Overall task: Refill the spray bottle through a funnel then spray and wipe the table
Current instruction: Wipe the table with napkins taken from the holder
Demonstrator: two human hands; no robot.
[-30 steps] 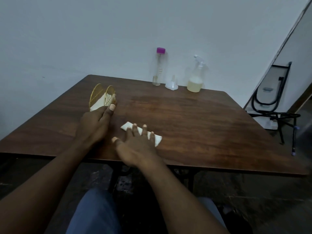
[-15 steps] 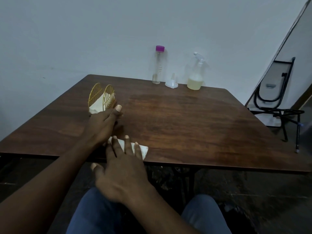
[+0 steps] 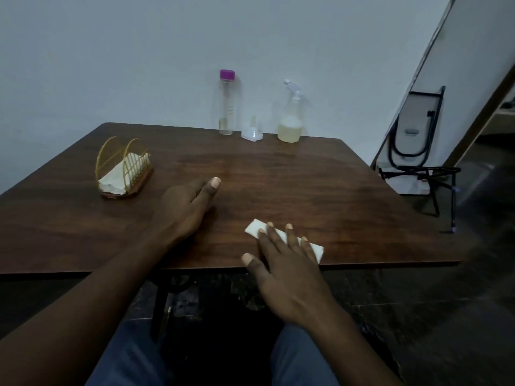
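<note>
My right hand (image 3: 289, 271) lies flat, fingers spread, pressing a folded white napkin (image 3: 255, 227) onto the brown wooden table (image 3: 320, 190) close to its front edge. My left hand (image 3: 185, 206) rests palm down on the table's middle, holding nothing. At the far edge by the wall stand a clear spray bottle (image 3: 290, 122) partly filled with yellowish liquid, an upside-down white funnel (image 3: 252, 132), and a tall clear bottle with a purple cap (image 3: 226, 103).
A gold wire napkin holder (image 3: 122, 168) with white napkins stands at the table's left. A folded black metal frame (image 3: 418, 162) leans against the wall to the right of the table. My knees show under the front edge.
My right hand slid the napkin along the front edge, first left and then to the right. My left hand moved away from the napkin holder toward the table's middle.
</note>
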